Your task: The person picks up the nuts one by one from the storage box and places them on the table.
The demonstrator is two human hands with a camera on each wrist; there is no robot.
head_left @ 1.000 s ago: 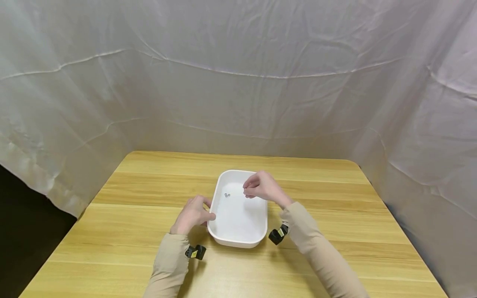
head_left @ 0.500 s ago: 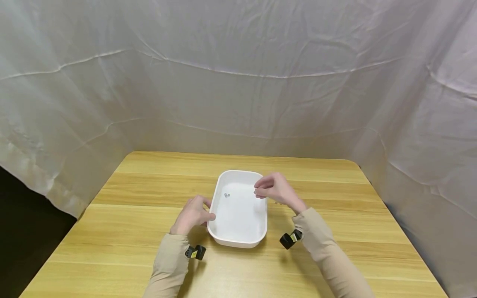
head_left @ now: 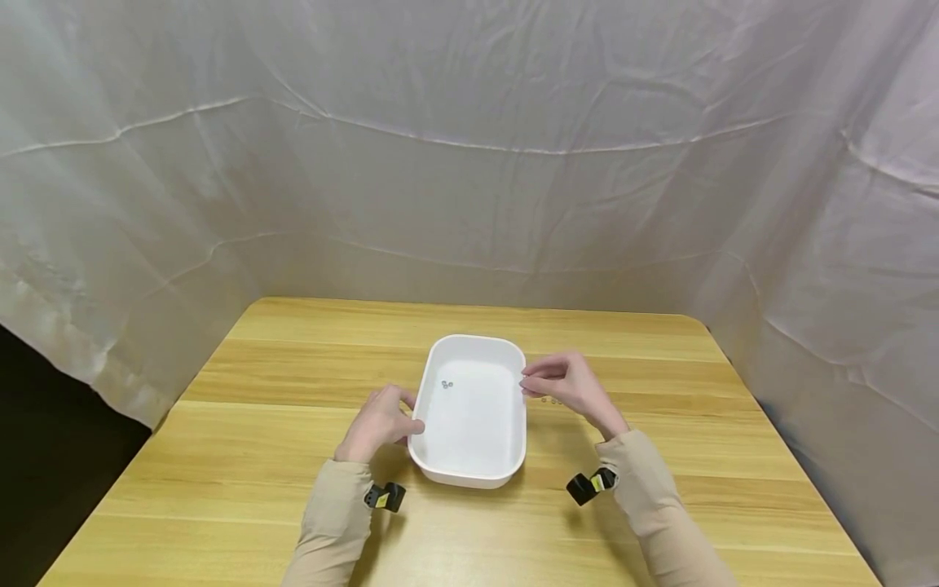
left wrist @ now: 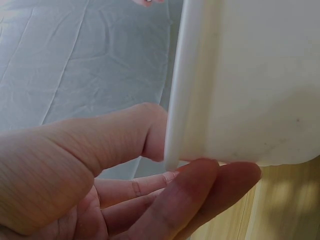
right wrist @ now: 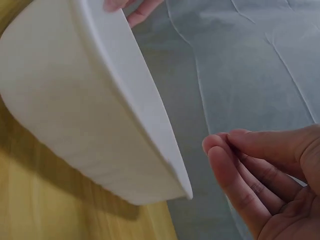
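Note:
My left hand grips the left wall of a white plastic tray. In the left wrist view its thumb lies over the rim and its fingers press the outside. Just off the tray's right rim, my right hand has thumb and fingertips pinched together. At the top of the left wrist view a tiny silvery nut shows between those fingertips; the right wrist view hides it. A cluster of small metal nuts lies inside the tray, towards its left side.
More small nuts lie on the wooden table right of the tray, below the right hand in the head view. Pale cloth hangs behind the table and along both sides. Each wrist carries a black camera.
My right hand has moved from over the tray to the right, past its rim, fingertips still pinched. Nuts on the table have come into view. The left hand and tray stay put.

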